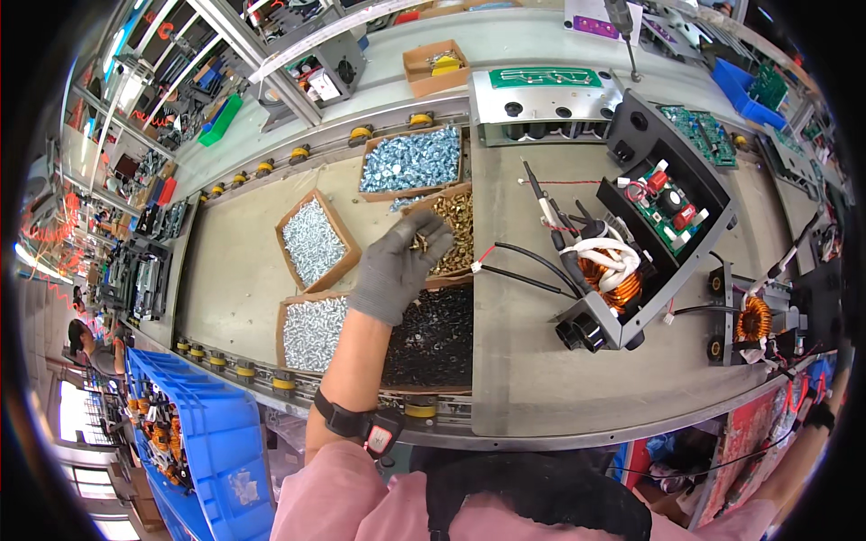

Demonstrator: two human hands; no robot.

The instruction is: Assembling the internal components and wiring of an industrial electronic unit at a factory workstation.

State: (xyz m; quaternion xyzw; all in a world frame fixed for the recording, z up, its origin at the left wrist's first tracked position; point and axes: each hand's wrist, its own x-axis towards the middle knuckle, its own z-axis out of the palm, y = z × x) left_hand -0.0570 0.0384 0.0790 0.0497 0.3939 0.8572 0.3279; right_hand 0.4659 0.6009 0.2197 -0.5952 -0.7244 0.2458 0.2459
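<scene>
My left hand (397,266), in a grey glove, is over the box of brass-coloured screws (460,225). Its fingers curl around a few brass screws (418,242). Below it lie black screws (428,338), and silver screws (314,243) fill a carton to the left. My right hand (819,416) is at the far right rim beside the bench edge, dark and too small for its fingers to be made out. A black metal housing (681,261) with a green circuit board (666,209) and a copper-wound coil (613,278) stands open on the bench, right of the screws.
Bluish screws (410,160) fill another carton behind. A finned metal plate with a green board (546,79) stands at the back, below a hanging screwdriver (622,27). A blue crate (216,442) is at lower left. Loose cables (532,261) stick out from the housing.
</scene>
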